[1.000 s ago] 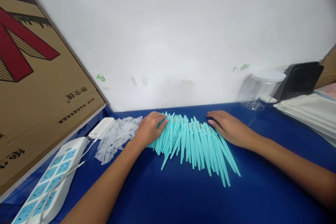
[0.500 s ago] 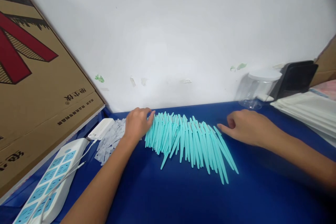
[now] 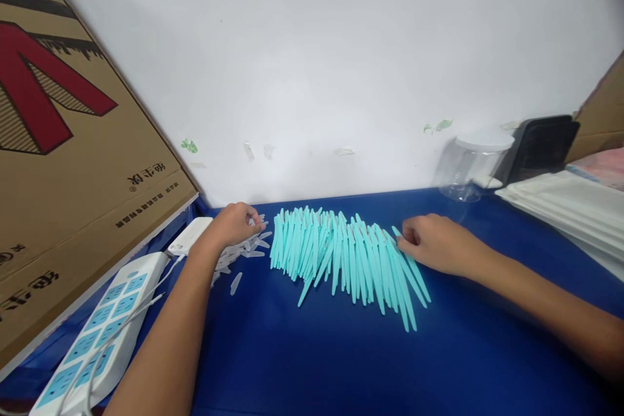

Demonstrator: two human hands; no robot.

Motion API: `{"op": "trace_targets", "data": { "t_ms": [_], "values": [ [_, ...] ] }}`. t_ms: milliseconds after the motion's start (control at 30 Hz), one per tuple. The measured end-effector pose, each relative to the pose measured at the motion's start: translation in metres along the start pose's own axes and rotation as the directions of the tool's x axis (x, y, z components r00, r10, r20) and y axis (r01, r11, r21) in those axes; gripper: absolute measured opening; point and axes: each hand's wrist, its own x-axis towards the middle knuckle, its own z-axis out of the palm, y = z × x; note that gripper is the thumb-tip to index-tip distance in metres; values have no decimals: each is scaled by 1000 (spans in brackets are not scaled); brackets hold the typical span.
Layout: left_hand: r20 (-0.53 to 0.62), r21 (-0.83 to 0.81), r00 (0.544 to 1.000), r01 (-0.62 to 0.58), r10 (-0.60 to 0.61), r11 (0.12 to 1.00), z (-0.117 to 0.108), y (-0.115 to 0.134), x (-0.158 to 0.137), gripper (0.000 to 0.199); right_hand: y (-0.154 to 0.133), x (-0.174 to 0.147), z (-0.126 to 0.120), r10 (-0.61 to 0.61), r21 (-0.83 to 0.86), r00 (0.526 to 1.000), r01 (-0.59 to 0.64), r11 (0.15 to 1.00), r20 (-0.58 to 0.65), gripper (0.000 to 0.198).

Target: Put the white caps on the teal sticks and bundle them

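Observation:
A long row of slim turquoise eyebrow razors (image 3: 341,260) lies side by side and overlapping on the blue table. At the row's right end, my right hand (image 3: 433,244) is closed, thumb and finger pinching the upper part of the outermost razor. My left hand (image 3: 236,224) hovers over a pile of small translucent blade covers (image 3: 229,260) left of the razors. Its fingers are curled in a pinch, and whatever is between them is too small to make out. One loose cover (image 3: 236,283) lies apart, in front of the pile.
To the left are a power strip (image 3: 104,331) with cables, a white adapter (image 3: 190,235) and a big cardboard box (image 3: 97,117). A clear jar with a white lid (image 3: 485,138), a black panel (image 3: 541,149) and stacked white sheets (image 3: 556,198) stand at the back right.
My left hand has moved left, from the razors' left end to the translucent covers, and its fingers have curled. My right hand has closed on the rightmost razor's upper end.

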Motion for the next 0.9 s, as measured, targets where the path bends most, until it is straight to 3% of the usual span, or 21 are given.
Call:
{"op": "trace_targets", "data": {
  "t_ms": [100,233,700,900],
  "values": [
    [63,-84,995,-65,71,994,4,-1,1,30,0,-1,2,-2,-38,998,0,999,-65,30],
    [65,-159,993,-91,103,983,11,-3,3,28,0,-3,0,-2,-44,996,-2,999,-86,32],
    [-25,-171,998,-64,61,983,36,-4,11,21,1,-2,2,-18,-33,998,16,999,-63,23],
    [-132,-194,988,-99,74,976,34,2,12,19,7,1,4,17,-22,999,-17,1000,-38,22]
  ]
}}
